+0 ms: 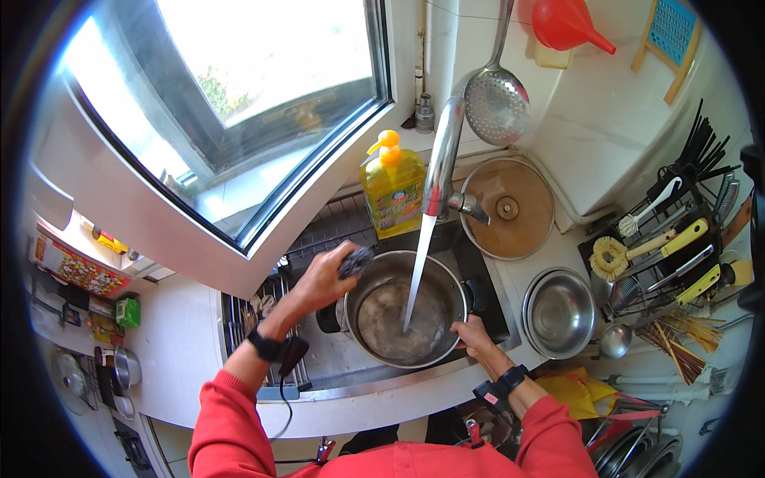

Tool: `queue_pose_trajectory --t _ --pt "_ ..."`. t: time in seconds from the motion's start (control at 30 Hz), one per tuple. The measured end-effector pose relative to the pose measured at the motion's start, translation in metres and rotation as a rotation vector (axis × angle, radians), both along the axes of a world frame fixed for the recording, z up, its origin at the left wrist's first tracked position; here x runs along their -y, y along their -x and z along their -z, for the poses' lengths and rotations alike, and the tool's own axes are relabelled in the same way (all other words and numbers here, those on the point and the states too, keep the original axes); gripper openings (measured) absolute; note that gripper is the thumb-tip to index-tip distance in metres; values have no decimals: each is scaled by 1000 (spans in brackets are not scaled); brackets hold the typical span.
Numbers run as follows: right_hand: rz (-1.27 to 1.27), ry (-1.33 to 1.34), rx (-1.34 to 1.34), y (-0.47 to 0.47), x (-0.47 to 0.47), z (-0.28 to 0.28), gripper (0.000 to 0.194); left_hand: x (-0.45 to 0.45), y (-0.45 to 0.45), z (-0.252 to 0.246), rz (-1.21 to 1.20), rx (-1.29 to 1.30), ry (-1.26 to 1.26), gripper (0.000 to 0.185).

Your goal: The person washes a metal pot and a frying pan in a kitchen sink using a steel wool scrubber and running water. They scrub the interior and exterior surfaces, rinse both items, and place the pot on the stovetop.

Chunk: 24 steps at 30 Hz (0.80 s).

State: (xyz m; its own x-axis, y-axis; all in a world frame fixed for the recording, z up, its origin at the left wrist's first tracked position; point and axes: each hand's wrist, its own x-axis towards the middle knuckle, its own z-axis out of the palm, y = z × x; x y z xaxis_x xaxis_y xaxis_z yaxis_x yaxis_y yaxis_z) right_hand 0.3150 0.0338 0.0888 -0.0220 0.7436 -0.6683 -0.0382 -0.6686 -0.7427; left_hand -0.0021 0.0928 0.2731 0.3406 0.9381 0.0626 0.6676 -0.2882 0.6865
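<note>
A deep metal pot (382,322) with dark side handles sits in the sink (323,352). Water runs from the chrome faucet (443,161) in a steady stream into it, and its inner bottom looks stained. My left hand (320,278) grips a dark grey scouring pad (356,263), raised at the pot's upper left rim. My right hand (472,334) holds the pot's rim at the lower right; the fingers' far side is hidden.
A yellow dish soap pump bottle (392,191) stands behind the pot. A brown glass lid (508,209) and stacked metal bowls (562,313) lie to the right. The window sash (251,239) juts in at upper left. A skimmer (497,104) hangs beside the faucet.
</note>
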Motion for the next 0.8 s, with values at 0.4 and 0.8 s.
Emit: queue_pose_trajectory --t 0.4,0.8 --pt "29 -31 4 -9 9 20 18 -72 -24 -20 293 -453 21 42" --pt "238 79 -869 -25 20 71 34 70 -177 15 331 409 363 38"
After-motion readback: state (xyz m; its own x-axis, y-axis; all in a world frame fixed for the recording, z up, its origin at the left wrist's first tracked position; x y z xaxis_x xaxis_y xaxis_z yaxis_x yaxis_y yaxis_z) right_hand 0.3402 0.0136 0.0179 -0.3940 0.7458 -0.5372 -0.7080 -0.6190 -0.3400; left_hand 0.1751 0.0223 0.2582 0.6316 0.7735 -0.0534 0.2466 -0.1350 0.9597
